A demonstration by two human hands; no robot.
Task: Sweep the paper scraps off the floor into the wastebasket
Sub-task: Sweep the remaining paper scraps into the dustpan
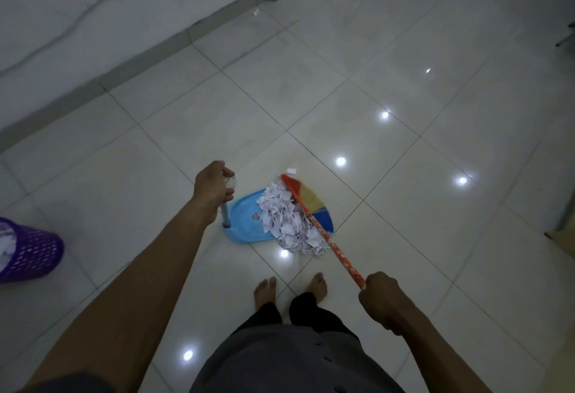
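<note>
**Scraps heaped at the dustpan's lip, some at risk of spilling**

Scraps (291,221) are lying in a white pile just past the frame's centre, toward five o'clock, partly on the dustpan and partly on the bare floor (404,131) at the pan's near edge. One stray scrap (292,171) is sitting alone on the tile at twelve o'clock from the pile, beyond the broom.

The floor is glossy tile, reflecting ceiling lights, so paper is likely sliding easily on it. A hard stroke could be scattering the pile sideways rather than driving it in.

The wastebasket (29,251), purple and perforated, is standing at nine o'clock from the pan, well apart, with white paper already showing inside. Carrying a heaped pan that far, tilted, could be shedding scraps on the way.

The dustpan (245,221), blue, is lying flat with its mouth facing three o'clock. If it is lifting or skating backward under the push, scraps will be slipping beneath its lip.

The broom (306,203) is crossing the pile, bristles at its far side, at one o'clock. The part of the heap spilling past the pan toward six o'clock seems outside its path and may be getting left behind.

The left hand (213,189) is closed in a fist around the top of the pan's upright handle. The right hand (381,297) is wrapped tight around the broom's orange stick at five o'clock.
</note>
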